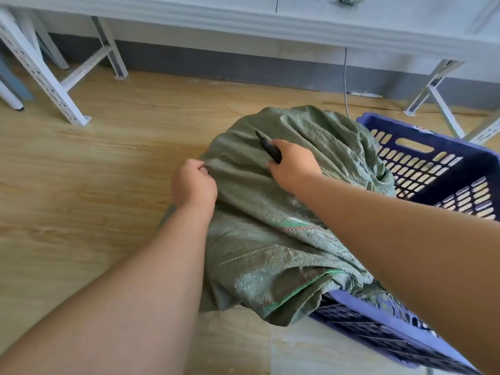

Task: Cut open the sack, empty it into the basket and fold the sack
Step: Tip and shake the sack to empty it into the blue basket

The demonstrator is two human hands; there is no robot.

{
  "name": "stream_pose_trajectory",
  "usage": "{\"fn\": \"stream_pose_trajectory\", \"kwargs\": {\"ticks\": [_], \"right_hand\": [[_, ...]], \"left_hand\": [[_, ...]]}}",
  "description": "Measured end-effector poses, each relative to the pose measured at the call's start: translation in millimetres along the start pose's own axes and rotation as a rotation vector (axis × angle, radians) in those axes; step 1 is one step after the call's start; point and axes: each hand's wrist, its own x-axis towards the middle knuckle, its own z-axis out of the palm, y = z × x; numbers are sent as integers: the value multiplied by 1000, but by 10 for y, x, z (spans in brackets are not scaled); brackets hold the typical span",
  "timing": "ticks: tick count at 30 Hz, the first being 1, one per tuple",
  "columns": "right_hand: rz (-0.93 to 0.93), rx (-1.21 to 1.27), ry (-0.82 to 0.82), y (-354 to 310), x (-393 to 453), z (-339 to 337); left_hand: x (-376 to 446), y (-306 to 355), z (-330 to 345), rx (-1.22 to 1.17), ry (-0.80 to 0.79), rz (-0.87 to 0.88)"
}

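The green sack [270, 212] lies slumped over the near rim of the blue basket [443, 163], left hand [193, 185] pinching its cloth taut, right hand [293, 163] closed on a dark knife [267, 146], so the cut wants to run away from that pinching grip.

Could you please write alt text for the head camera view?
A person's right hand holds a black knife against a bulging green woven sack, while the left hand grips the sack's edge. The sack rests over a blue plastic basket on a wooden floor.
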Motion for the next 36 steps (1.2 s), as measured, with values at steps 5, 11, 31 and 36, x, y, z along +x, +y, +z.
{"fn": "stream_pose_trajectory", "kwargs": {"ticks": [5,11,31,36], "right_hand": [[113,433,146,-168,194,-167],[120,258,23,-197,345,-279],[562,837,69,46,369,-858],[488,789,243,122,402,-893]], "left_hand": [[-24,594,-142,-223,-34,211],[-109,936,-204,-232,-179,446],[-72,1567,-629,190,-262,576],[122,1758,-977,850,-492,174]]}}
